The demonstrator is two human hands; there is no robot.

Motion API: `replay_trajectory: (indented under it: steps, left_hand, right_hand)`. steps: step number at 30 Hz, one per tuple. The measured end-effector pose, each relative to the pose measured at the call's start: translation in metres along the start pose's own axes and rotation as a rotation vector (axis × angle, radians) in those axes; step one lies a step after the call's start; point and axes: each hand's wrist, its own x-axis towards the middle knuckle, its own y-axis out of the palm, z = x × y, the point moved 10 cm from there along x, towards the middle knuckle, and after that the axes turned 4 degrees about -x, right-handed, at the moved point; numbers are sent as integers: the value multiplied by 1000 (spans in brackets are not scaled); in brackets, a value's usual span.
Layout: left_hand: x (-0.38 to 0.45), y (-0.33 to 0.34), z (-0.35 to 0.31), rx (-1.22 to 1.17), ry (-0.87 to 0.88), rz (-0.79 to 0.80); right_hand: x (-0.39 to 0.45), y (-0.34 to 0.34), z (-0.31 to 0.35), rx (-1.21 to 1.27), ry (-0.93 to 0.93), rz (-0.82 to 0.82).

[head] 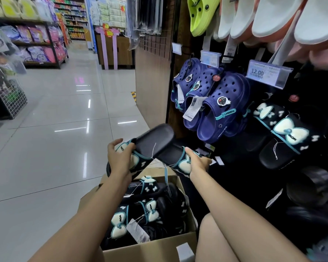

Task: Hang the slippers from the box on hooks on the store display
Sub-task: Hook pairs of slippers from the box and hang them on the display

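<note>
The price tag (268, 74) on the display rack (225, 53) says 12.00. The strap on the blue clogs (223, 106) says LANGSHA. The bow on a hanging black slipper (288, 137) has small letters, maybe MOM, but they are too tiny for me to be sure.

I am in a shop with a shiny white tile floor (64, 120). Far shelves (40, 40) hold bright bags and bottles. White slippers (273, 16) and one lime green clog (201, 14) hang up high.

I hold a pair of black slippers above the cardboard box (155, 244), just in front of the rack. They have blue-green trim and a puffy white bow on the strap. My left hand (119, 157) grips the strap of one slipper (150, 144), with my fingers curled round it. My right hand (197, 163) grips the bow strap of the other slipper (180, 159). A thin string joins the two. More black slippers (146, 210) with the same bows and paper tags lie piled in the box.
</note>
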Motion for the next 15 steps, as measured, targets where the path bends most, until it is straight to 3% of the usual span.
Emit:
replay_trajectory:
  steps: [4,7,11,15]
  left_hand:
    - [5,-7,25,-137,-125,-119]
    - [4,-5,41,-184,-199,-182]
    - [1,-7,61,-224,-292,-327]
    - [-3,-3,83,-182,-433,-364]
  right_hand:
    - [8,17,-29,219,155,16]
    - [-15,25,-36,237,274,31]
    - [-36,34,-34,255,307,65]
    - [-43,49,-34,233,233,89]
